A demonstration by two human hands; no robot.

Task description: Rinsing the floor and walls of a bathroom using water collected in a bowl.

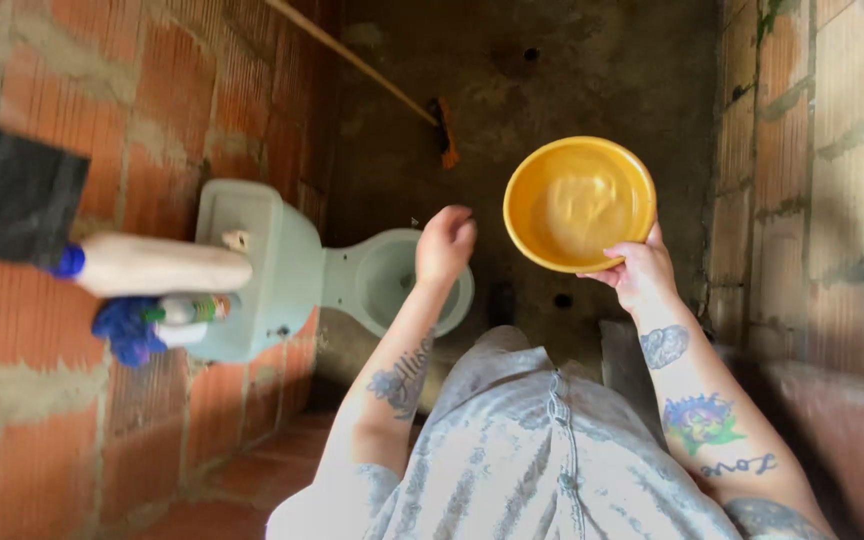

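Note:
My right hand (640, 272) grips the near rim of a yellow bowl (579, 203) holding cloudy water, held level above the dark floor. My left hand (444, 243) hovers over the rim of a pale green toilet bowl (392, 280), fingers curled closed with nothing visible in them. The toilet has no seat and its tank (252, 260) stands against the brick wall on the left.
Red brick walls close in on both sides. A broom (432, 115) with an orange head leans across the far concrete floor. On the left wall, a shelf edge carries a beige bottle (157, 265), a blue cloth (124, 328) and a small bottle.

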